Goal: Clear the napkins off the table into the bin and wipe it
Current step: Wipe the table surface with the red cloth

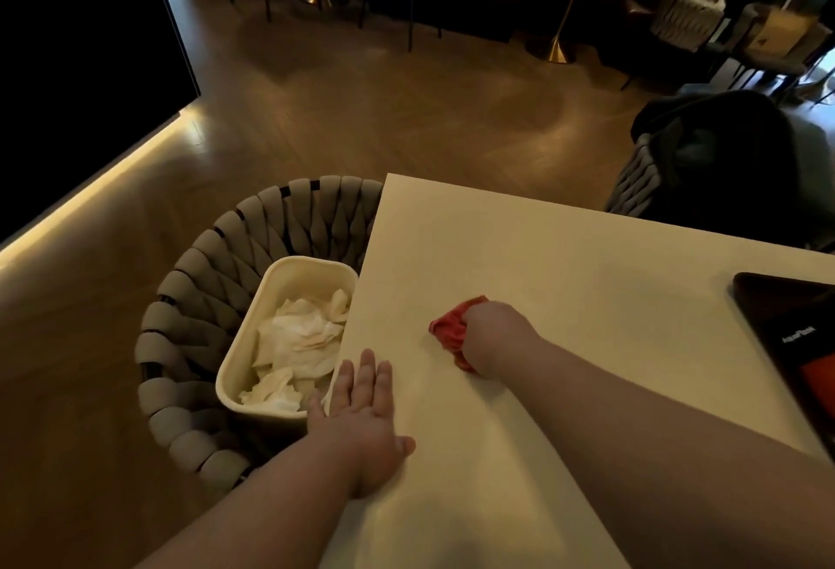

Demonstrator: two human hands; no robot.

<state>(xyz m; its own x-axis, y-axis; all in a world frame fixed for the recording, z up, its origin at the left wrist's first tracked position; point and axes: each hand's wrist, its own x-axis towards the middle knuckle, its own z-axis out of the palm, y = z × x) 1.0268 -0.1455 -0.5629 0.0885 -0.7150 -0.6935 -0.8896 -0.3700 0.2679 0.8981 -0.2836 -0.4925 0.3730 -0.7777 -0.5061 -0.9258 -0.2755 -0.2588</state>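
Crumpled white napkins (298, 342) lie in the cream bin (232, 365), which sits on a woven chair (189, 297) just beside the table's (565, 297) left edge. On the tabletop the right hand (494, 338) has its fingers curled round a bunched red cloth (449, 329), pressing it to the surface. The left hand (366, 424) rests flat at the table edge, fingers (367, 370) straight and together, holding nothing, near the bin. At the right edge lies a dark flat device (795, 342) with small white lettering, too blurred to read.
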